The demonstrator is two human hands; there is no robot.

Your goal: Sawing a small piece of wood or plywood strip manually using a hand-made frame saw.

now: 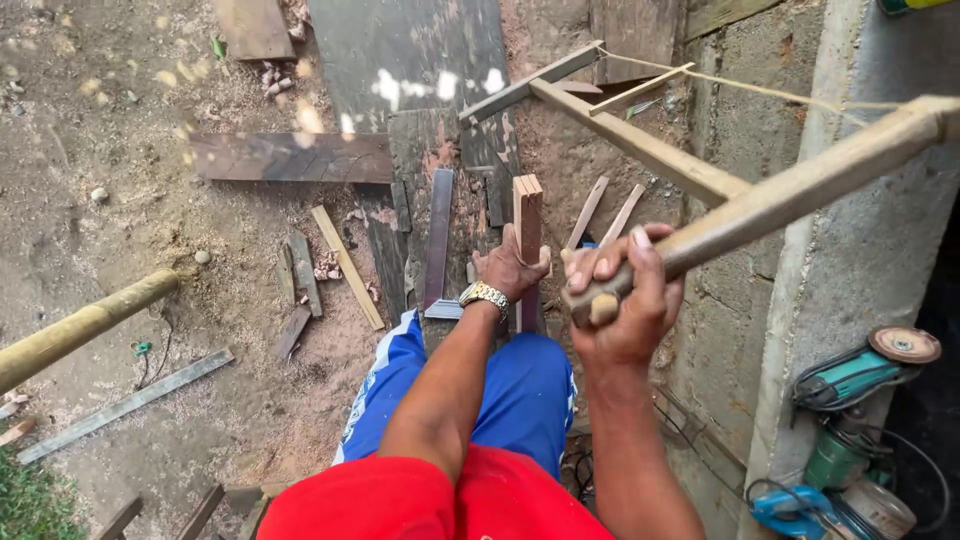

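Observation:
My left hand (508, 266), with a metal watch on its wrist, grips a short upright wooden block (527, 215) that stands on a dark board (440, 190) on the ground. My right hand (625, 300) is raised and closed around the end of a long wooden handle (790, 195) that runs up to the right; its head is out of view. My knees in blue shorts (520, 390) are just below the hands.
A metal square (438, 245) lies left of the block. Wood scraps (345, 265) and sawdust cover the dirt. A bow saw frame (640, 140) leans by a concrete wall (840, 250). An angle grinder (860, 375) and other power tools sit at the lower right. A bamboo pole (80, 325) crosses the left.

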